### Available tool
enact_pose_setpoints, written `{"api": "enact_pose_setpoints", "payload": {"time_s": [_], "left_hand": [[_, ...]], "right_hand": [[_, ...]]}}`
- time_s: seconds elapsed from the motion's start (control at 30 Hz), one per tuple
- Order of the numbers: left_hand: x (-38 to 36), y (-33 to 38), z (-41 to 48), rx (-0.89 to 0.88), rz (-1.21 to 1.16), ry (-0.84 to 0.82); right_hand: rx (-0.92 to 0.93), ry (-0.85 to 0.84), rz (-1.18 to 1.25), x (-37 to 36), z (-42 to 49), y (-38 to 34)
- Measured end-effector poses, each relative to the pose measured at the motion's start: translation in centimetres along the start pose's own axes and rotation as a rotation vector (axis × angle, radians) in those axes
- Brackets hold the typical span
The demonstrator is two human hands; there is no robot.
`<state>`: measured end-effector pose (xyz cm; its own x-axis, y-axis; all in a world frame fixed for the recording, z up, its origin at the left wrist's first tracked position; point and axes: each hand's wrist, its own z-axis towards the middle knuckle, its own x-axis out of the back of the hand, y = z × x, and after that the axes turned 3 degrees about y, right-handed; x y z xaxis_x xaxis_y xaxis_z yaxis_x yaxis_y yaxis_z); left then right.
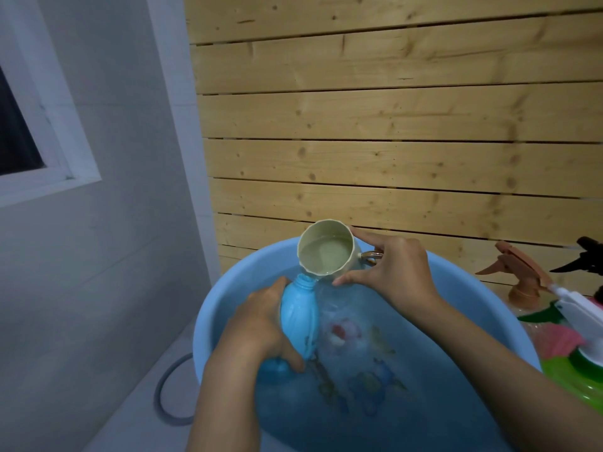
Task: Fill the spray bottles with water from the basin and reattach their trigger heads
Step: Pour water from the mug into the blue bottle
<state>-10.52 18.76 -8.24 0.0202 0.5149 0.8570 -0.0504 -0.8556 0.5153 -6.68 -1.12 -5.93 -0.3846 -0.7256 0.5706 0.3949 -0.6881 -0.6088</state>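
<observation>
From the head camera, the left hand (261, 324) is clenched round a blue spray bottle (298, 316). The bottle is tilted over the water in the blue basin (208, 321), with its open neck pointing up and away. The right hand (391, 272) grasps a cream cup (326, 252) holding water. The cup is tipped, its lip just above the bottle's neck. A brown trigger head (518, 272) and a black trigger head (584, 256) stand right of the basin, before a wooden slat wall (391, 125).
</observation>
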Motion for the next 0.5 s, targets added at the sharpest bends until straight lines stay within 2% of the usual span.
{"api": "enact_pose_setpoints", "payload": {"time_s": [0.5], "left_hand": [[0.01, 0.12, -0.14, -0.005, -0.001, -0.015]], "right_hand": [[0.135, 0.087, -0.054, -0.41, 0.18, 0.77]]}}
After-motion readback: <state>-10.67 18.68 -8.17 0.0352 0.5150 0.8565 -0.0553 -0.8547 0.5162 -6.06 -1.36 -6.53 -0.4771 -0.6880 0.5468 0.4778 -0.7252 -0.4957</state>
